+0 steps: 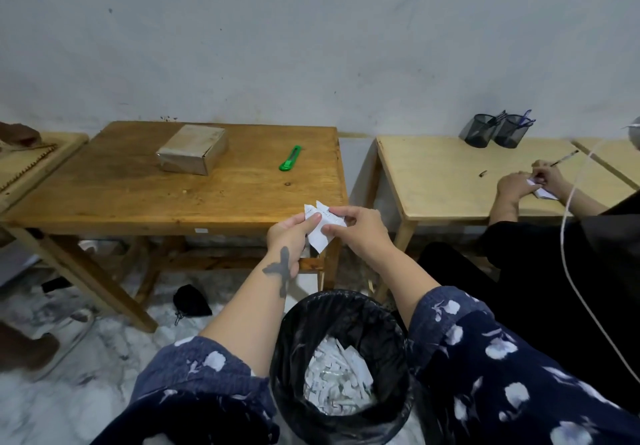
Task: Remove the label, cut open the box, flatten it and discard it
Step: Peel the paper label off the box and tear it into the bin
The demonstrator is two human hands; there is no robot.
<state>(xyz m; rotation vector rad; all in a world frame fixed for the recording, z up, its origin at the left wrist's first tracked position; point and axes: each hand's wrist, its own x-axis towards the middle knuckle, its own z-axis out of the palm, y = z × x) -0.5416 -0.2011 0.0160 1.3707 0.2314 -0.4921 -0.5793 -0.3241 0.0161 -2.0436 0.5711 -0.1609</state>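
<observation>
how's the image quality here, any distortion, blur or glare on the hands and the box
Head view: wide-angle bending curves the wooden table edges; light is dim, flat, with no glare; the left hand and right hand pinching the torn label look slightly soft, its print unreadable; the cardboard box and green utility knife are fairly clear.

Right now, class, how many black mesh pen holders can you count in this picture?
2. Both stand touching at the back of the pale wooden table on the right: one black mesh pen holder on the left, the other beside it. None seem hidden.
</observation>
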